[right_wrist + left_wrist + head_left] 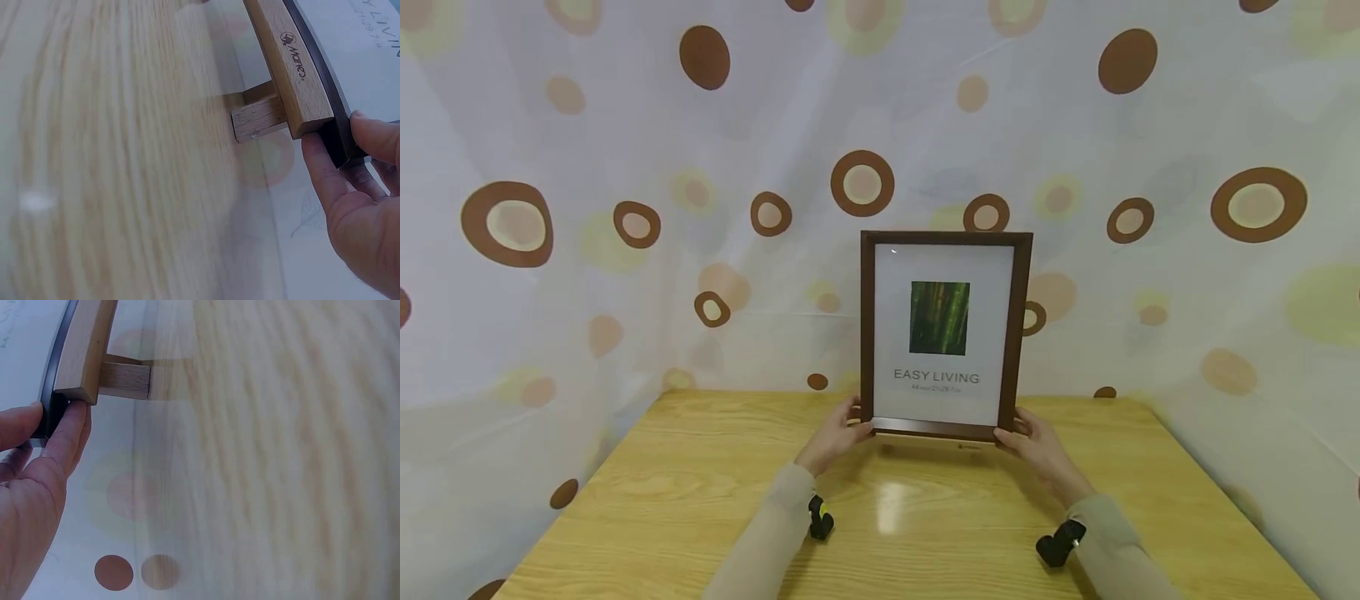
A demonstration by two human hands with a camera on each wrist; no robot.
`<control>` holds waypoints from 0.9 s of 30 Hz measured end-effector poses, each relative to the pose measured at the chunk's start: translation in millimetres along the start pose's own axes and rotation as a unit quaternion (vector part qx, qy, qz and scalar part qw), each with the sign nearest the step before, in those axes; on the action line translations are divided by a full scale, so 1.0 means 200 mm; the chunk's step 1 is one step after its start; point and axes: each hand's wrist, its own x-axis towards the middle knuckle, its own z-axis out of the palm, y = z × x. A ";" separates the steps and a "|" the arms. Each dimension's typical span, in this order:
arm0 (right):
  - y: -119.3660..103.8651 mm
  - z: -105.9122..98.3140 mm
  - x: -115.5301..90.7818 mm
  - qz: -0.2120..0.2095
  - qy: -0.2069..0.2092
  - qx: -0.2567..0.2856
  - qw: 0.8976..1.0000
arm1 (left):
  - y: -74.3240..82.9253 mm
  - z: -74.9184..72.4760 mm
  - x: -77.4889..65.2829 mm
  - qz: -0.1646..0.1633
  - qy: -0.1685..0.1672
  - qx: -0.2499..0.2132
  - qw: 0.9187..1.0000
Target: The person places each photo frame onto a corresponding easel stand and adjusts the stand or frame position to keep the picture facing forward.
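A dark brown picture frame (868, 333) stands upright, leaning slightly back, its sheet showing a green picture and the words "EASY LIVING". Its lower edge is at the ledge of a small wooden easel (297, 75), whose short feet reach the table. At the lower left corner my left hand (837, 435) grips the frame, thumb on the front and fingers around behind. My right hand (1037, 446) holds the lower right corner the same way. In both wrist views, fingertips touch the end of the easel's ledge (84, 356). Most of the easel is hidden behind the frame.
A glossy wood-grain table (715, 500) spreads beneath both arms. Behind it and along both sides hangs a pale sheet (805, 100) with brown and yellow circles. A small black device (822, 518) is strapped to the left wrist, and another (1060, 543) to the right.
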 end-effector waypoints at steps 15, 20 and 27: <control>0.00 0.05 0.06 -0.003 -0.014 -0.003 1.000 | -0.03 -0.07 -0.03 -0.010 0.023 0.037 0.999; -0.01 0.08 0.08 -0.007 -0.015 0.002 1.000 | -0.03 -0.10 -0.04 -0.012 0.031 0.041 0.999; 0.00 0.11 0.11 -0.004 -0.018 0.016 1.000 | -0.03 -0.13 -0.03 -0.014 0.032 0.016 0.999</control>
